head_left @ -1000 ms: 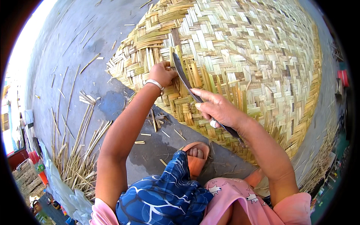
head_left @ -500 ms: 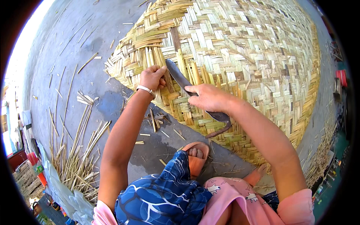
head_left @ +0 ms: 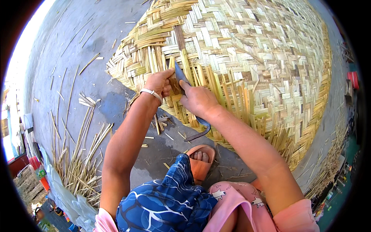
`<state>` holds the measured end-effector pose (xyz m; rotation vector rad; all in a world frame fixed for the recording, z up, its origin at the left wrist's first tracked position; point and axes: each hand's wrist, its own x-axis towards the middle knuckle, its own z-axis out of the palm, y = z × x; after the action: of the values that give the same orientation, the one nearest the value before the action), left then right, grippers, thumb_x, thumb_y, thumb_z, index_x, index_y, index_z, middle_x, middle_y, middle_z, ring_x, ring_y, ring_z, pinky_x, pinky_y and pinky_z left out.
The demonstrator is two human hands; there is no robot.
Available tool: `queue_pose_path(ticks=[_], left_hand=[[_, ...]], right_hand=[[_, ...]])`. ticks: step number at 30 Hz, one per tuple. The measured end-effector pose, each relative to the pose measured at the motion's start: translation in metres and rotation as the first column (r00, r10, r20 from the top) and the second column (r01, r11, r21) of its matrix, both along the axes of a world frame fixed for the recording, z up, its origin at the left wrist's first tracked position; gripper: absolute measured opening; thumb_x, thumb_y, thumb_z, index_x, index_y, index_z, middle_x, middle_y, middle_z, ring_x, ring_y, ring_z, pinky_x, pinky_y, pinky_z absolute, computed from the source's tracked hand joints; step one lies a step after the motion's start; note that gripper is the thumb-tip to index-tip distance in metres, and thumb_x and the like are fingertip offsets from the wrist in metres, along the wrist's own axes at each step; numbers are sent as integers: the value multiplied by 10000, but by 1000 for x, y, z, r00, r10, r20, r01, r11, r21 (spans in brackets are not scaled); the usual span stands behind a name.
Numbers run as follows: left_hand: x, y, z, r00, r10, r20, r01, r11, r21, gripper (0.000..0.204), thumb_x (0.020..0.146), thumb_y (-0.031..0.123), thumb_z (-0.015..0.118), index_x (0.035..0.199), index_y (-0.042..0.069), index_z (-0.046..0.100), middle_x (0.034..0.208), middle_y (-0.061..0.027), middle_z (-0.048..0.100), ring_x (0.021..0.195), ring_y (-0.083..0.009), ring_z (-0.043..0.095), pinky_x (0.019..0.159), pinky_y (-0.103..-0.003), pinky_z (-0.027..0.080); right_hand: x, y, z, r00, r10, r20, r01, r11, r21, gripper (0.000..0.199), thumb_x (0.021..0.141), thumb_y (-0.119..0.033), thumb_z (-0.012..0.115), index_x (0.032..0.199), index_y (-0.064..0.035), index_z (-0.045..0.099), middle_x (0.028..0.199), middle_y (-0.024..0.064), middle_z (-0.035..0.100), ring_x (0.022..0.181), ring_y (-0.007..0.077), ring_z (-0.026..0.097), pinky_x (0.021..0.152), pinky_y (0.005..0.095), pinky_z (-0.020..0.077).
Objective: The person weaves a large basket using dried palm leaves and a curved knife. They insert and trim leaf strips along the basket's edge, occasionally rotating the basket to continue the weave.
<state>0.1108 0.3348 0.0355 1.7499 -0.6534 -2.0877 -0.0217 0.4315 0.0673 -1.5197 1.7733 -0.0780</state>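
A large woven mat [head_left: 251,50] of flat yellow-green strips lies on the grey floor, its near edge bristling with upright strip ends. My left hand [head_left: 159,82] pinches a flat strip [head_left: 172,63] near the mat's left corner. My right hand [head_left: 199,99] is closed around a dark curved metal blade [head_left: 179,72], gripping it midway. The upper end of the blade lies against that strip, just right of my left fingers. Below my right hand its thin hooked tail [head_left: 197,135] sticks out over the floor.
Loose dry stalks [head_left: 79,166] are piled at lower left beside a pale plastic sheet [head_left: 63,197]. Cut bits of strip [head_left: 160,123] lie near the mat's edge. My foot in an orange sandal [head_left: 201,160] stands close to it. Dry straw [head_left: 328,170] lines the right side.
My right hand has moved left, bringing the blade closer to my left hand and more upright against the strip. More upright strip ends show where my right arm was.
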Motion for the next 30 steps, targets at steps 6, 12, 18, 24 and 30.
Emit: queue_pose_path(ticks=[6, 12, 18, 24, 30], left_hand=[[-8, -14, -22, 981, 6, 193, 0, 999, -33, 267, 900, 272, 647, 708, 168, 493, 529, 62, 427, 390, -72, 384, 354, -249, 296], [0, -8, -17, 789, -305, 534, 521, 792, -318, 390, 832, 406, 709, 678, 84, 552, 547, -34, 556, 460, -178, 534, 427, -338, 422], [3, 10, -12, 328, -106, 939, 895, 354, -272, 525, 767, 597, 674, 742, 74, 635, 727, -153, 670, 680, -337, 641, 621, -442, 484], [2, 4, -19, 280, -160, 947, 895, 401, -197, 487, 836, 570, 601, 833, 86, 654, 812, -176, 682, 794, -377, 647, 710, -475, 491], [-13, 2, -9, 938, -270, 220, 346, 793, -501, 323, 952, 243, 583, 1143, -16, 569, 789, -35, 629, 602, -86, 614, 493, -202, 473]], right_hand=[[-1, -2, -6, 1000, 27, -8, -28, 999, -25, 532, 837, -248, 548, 1346, -107, 478, 894, 211, 679, 840, 369, 662, 782, 476, 517], [-6, 0, -5, 995, 75, -60, -77, 996, -35, 571, 827, -251, 559, 1367, -92, 462, 907, 185, 688, 846, 345, 669, 779, 460, 523], [-8, 30, 21, 975, 189, -116, -181, 980, 76, 570, 832, -194, 542, 1357, 1, 437, 880, 186, 690, 810, 322, 680, 713, 444, 538], [-52, 119, 83, 983, 129, 130, -167, 922, 348, 648, 839, -251, 554, 1429, -53, 373, 893, 238, 662, 782, 347, 662, 732, 448, 522], [-108, 153, 103, 788, -286, 546, 168, 952, 256, 646, 830, -165, 573, 1437, -44, 386, 1227, 166, 601, 1034, 179, 598, 910, 304, 452]])
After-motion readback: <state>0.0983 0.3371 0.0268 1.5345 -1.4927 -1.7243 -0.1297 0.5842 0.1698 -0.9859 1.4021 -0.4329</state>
